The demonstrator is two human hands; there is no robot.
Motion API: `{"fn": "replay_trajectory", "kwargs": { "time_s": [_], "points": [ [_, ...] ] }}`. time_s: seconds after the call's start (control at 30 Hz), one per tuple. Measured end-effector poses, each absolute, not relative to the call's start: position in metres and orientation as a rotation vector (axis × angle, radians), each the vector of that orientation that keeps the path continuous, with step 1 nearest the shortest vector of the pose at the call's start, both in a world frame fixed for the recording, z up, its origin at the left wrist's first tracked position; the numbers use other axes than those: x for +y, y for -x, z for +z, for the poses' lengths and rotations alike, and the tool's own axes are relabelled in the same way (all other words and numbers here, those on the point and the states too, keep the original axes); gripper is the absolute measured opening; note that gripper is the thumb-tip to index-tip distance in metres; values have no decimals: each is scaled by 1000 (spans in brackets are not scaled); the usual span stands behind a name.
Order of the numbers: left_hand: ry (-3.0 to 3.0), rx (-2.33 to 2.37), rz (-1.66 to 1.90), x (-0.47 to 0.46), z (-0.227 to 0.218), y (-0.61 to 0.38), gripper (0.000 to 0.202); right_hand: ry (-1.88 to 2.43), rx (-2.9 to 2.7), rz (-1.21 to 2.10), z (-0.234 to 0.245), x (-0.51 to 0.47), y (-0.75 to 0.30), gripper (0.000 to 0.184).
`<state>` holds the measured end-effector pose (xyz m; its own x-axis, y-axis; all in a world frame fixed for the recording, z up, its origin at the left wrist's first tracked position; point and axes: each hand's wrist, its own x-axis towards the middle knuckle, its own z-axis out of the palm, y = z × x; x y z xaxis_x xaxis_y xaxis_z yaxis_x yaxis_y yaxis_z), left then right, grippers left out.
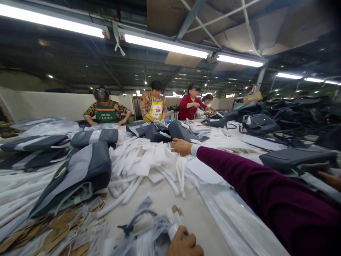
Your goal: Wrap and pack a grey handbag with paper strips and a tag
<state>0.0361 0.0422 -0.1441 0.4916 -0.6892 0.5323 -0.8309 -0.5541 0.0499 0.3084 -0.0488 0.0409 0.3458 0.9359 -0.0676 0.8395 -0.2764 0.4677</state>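
My right hand (182, 146), at the end of a maroon sleeve, reaches across the table with its fingers stretched out. It is at the far edge of a pile of white foam strips (138, 156), just in front of a dark grey handbag (182, 131); I cannot tell whether it touches either. At the bottom, my left hand (183, 244) has its fingers curled at a bundle of clear plastic (151, 236) with a white piece at the fingertips. A dark strap (137, 217) lies in that bundle. Another grey handbag (93, 167) leans on its side at the left.
Brown tags (53, 227) in clear plastic lie at the lower left. Stacked grey bags (37, 144) stand behind them. A dark bag (295, 156) with another person's hand (331, 179) is at the right. Several co-workers stand across the table; dark bags (301, 113) heap up behind.
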Motion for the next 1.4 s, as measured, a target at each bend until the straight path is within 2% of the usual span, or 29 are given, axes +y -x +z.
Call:
{"fn": "replay_trajectory", "kwargs": {
  "time_s": [0.07, 0.13, 0.27, 0.3, 0.43, 0.53, 0.63, 0.77, 0.8, 0.9, 0.97, 1.13, 1.27, 1.4],
  "points": [
    [-2462, -1241, 623, 39, -124, -21, 39, -2272, 1568, 291, 50, -57, -279, 30],
    [-2505, -1129, 421, 39, -97, -5, 41, -2443, 1495, 219, 50, -68, -239, 30],
    [-2568, -1095, 106, 43, -56, 6, 41, -2942, 1133, -64, 30, -99, -148, 28],
    [-2574, -1110, 57, 42, -52, 5, 41, -3062, 1048, -172, 23, -109, -126, 31],
    [-2595, -1148, -49, 40, -46, 0, 41, -3490, 789, -672, 0, -150, -60, 63],
    [-2586, -1172, -85, 39, -44, -3, 41, -3818, 534, -903, -13, -179, -34, 51],
    [-2558, -1186, -152, 39, -40, -4, 37, -4075, 347, -718, -27, -198, -19, 44],
    [-2560, -1152, -262, 37, -34, -5, 38, -4157, 372, -651, -47, -201, -7, 27],
    [-2563, -1139, -283, 37, -33, -6, 39, -4212, 395, -666, -53, -199, -6, 30],
    [-2565, -1107, -318, 35, -33, -6, 44, -4376, 636, -720, -70, -188, -4, 67],
    [-2562, -1097, -336, 35, -34, -6, 44, -4331, 948, -818, -79, -181, -4, 77],
    [-2565, -1064, -352, 37, -34, -7, 46, -4052, 1466, -1132, -95, -172, -5, 76],
    [-2564, -1050, -339, 36, -34, -5, 46, -4118, 1370, -1161, -101, -164, -4, 74],
    [-2531, -1046, -297, 34, -35, -3, 43, -4245, 1228, -1052, -103, -151, -6, 70]
  ]
}}
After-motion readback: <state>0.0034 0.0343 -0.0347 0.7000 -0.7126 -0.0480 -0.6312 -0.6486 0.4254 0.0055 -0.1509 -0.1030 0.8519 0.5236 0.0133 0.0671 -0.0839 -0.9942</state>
